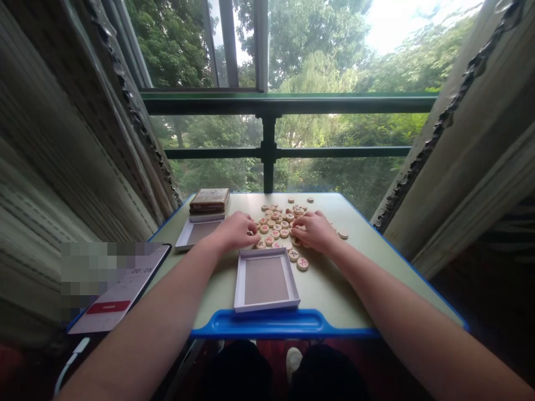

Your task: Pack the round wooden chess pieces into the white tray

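Head view. Left hand: fingers curled, at left edge of loosely piled, round pale-wood discs with red or black characters. Right hand: fingers bent, at pile's right side. Grip of either: cannot tell. Discs: between hands, on pale-green, blue-edged table.

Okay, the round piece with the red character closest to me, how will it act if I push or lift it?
The round piece lies flat and low, so it should probably slide rather than tip. Its solid, wood-like look suggests something stiff and fairly sturdy. Stood on its circular edge, it might roll.
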`<state>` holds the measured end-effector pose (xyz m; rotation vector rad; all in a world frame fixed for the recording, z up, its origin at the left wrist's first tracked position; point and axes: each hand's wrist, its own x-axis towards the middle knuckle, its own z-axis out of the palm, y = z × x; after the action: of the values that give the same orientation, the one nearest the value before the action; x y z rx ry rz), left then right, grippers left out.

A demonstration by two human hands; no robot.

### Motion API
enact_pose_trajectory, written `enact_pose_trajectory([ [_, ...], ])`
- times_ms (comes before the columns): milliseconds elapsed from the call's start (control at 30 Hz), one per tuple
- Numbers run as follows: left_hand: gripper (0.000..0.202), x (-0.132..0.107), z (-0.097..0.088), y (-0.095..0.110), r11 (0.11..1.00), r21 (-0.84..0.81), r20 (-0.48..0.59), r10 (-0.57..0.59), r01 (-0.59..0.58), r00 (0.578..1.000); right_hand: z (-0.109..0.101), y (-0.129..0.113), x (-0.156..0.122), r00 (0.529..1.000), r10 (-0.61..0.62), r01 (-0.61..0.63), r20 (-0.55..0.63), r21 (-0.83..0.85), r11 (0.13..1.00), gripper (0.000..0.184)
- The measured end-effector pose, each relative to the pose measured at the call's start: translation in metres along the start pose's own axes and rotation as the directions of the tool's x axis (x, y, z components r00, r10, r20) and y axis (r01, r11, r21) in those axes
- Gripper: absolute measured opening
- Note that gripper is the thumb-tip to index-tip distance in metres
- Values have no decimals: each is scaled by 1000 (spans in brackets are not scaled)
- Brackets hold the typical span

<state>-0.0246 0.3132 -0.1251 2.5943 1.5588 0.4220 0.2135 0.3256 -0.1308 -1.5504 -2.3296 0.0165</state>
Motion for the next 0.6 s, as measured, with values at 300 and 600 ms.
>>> enact_pose_trajectory([
  [300,12,5,8,-6,999,-9,-75,-36,35,997,-1,-2,0,1000,6,-6,1,29,1000,20],
  [600,12,5,6,-3,999,-31,-119,-32,28,992,-1,-1,0,998,-52,54,-44,33,998,20],
])
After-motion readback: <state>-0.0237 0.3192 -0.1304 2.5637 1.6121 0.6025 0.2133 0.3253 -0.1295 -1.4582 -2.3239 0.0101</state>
